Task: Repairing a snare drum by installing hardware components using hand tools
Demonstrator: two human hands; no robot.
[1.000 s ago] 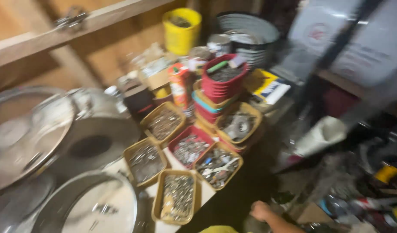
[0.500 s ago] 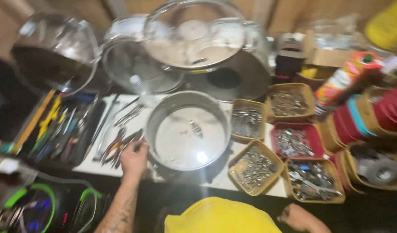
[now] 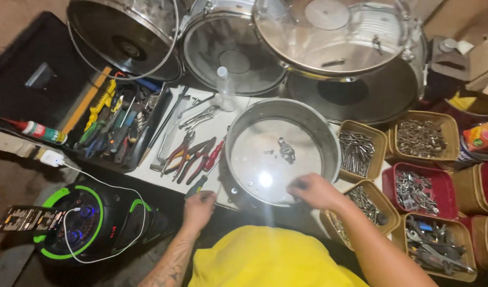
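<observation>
L hand [image 3: 199, 209]: reaching fwd from lower centre, palm down, fingers curling loosely under, knuckles up. L forearm running down-left, tattooed, bare. R hand [image 3: 313, 191]: extending fwd-left, palm down, fingers bunching toward the tips, thumb tucking under. R forearm angling in from lower right, bare. Hands sitting well apart, roughly level.

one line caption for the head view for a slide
Right hand on the near rim of a round metal drum shell, left hand by a dark-handled tool.
</observation>
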